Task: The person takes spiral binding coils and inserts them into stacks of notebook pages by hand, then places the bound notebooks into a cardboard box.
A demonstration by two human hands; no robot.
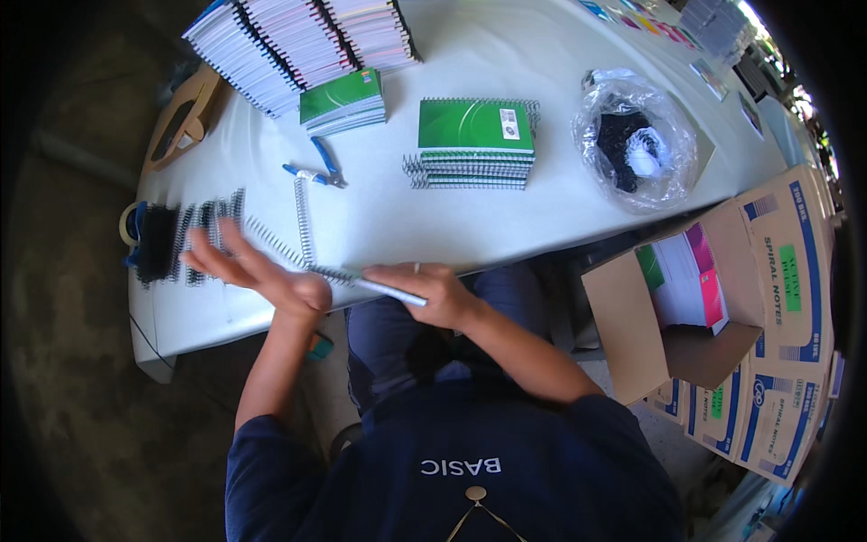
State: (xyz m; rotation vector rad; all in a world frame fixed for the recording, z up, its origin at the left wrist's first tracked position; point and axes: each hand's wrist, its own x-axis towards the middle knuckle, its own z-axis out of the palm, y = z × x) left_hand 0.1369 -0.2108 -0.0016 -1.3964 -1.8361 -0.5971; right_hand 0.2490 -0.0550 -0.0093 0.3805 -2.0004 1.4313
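Note:
My right hand grips a thin notebook, seen nearly edge-on at the table's front edge. A wire spiral coil runs along the notebook's edge, and its free end sticks out to the far left. My left hand, slightly blurred, is open with its fingers spread beside that coil; whether the palm touches the coil I cannot tell. A second loose coil lies just beyond on the white-covered table. Past it rest blue-handled cutting pliers.
Several coils lie at left, near a tape roll. Farther back are stacked green notebooks, smaller green pads and tall spiral-bound stacks. A clear plastic bag holds dark bits. Cardboard boxes stand at right, one open with books.

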